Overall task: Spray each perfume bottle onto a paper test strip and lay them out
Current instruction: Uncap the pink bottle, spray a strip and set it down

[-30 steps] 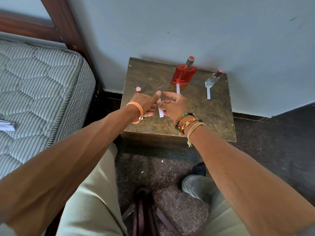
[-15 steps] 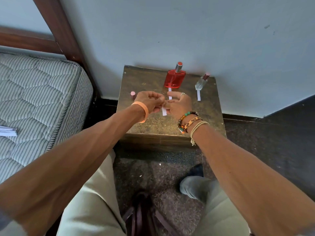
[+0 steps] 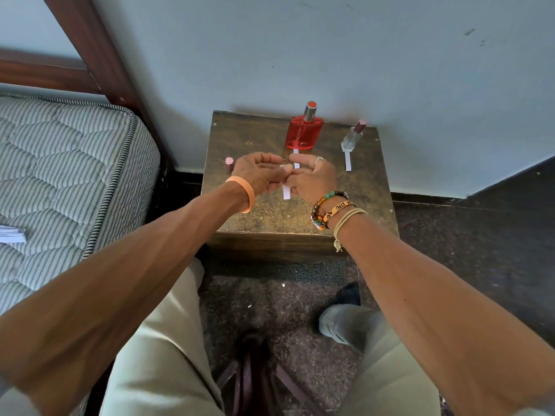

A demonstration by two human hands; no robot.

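Note:
My left hand [image 3: 257, 175] and my right hand [image 3: 312, 179] meet over the middle of a small wooden stand [image 3: 300, 219]. Between them they pinch a white paper strip [image 3: 286, 192], whose lower end hangs down just above the top. My left fingers are curled in; whether they hide anything else I cannot tell. At the back stands a red perfume bottle [image 3: 304, 135] with a strip [image 3: 296, 160] lying in front of it. To its right a clear bottle with a dark red cap [image 3: 352, 138] has its own strip [image 3: 348, 161]. A small pink-capped bottle [image 3: 229, 164] stands left of my left hand.
The stand is pushed against a pale wall [image 3: 330, 55]. A striped mattress [image 3: 60, 175] on a dark wooden bed frame lies to the left, with a stack of white paper strips [image 3: 12, 234] on it. My knees and a dark shoe [image 3: 348, 294] are below on the dark floor.
My left hand's outstretched finger has curled in and both hands have closed tighter on the strip. The bottles and the laid strips have not moved.

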